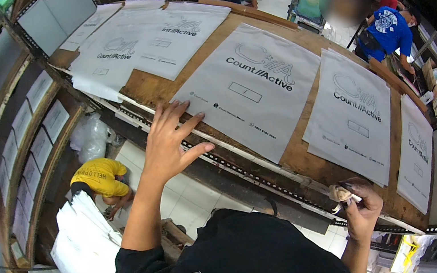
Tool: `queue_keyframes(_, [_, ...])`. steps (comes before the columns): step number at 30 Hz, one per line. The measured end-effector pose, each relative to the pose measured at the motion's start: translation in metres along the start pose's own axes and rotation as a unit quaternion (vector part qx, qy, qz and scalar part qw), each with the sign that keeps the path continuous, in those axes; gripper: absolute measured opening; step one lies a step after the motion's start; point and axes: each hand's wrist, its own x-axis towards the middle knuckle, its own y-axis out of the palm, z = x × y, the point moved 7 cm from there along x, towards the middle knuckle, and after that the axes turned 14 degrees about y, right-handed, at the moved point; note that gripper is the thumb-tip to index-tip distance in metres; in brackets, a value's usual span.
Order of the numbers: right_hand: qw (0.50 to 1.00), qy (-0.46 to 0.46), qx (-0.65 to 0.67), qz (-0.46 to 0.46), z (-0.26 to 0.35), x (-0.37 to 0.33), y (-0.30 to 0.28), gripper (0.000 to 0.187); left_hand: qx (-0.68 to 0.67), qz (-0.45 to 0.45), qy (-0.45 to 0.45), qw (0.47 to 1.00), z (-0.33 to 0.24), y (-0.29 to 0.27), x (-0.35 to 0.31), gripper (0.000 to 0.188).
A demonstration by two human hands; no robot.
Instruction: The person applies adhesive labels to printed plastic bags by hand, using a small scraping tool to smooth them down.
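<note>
White flat sheets, perhaps plastic bags, with black print lie along a brown wooden board. The middle printed sheet is nearest to my left hand. That hand is open, its fingers spread over the board's near edge, with fingertips at the sheet's lower left corner. At the near right edge, my right hand is closed on a small crumpled beige cloth. Beyond it lies another printed sheet, with a narrower-looking one farther right. Overlapping printed sheets cover the board's left end.
A perforated metal rail runs along the near edge of the wooden board. Racks with more printed sheets stand at left, above a white stack. A person in yellow bends low there; one in blue works at far right.
</note>
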Motion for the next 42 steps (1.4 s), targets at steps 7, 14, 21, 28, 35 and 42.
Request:
queue_keyframes(7, [1.0,-0.008,0.002,0.025,0.008,0.004,0.021,0.029,-0.004,-0.004,-0.006,1.0,0.011,-0.001,0.003,0.065])
queue_keyframes(14, [0.999,-0.018,-0.004,0.04,0.01,0.005,0.037,0.027,-0.003,0.029,-0.002,1.0,0.009,0.0,0.005,0.07])
queue_keyframes(21, [0.999,0.004,-0.017,0.052,0.016,0.004,0.056,0.025,-0.007,0.027,0.01,1.0,0.017,0.002,0.003,0.07])
queue_keyframes(28, [0.994,-0.04,-0.064,0.084,0.031,0.012,0.081,0.026,-0.038,0.007,0.001,0.999,0.017,-0.001,0.001,0.067])
queue_keyframes(35, [0.98,-0.026,-0.061,0.187,0.047,0.018,0.112,0.027,-0.047,-0.016,-0.006,0.999,0.015,0.003,0.0,0.067])
queue_keyframes(42, [0.946,-0.074,0.006,0.316,0.052,0.016,0.123,0.026,0.034,0.051,-0.074,0.995,-0.002,0.027,-0.013,0.078])
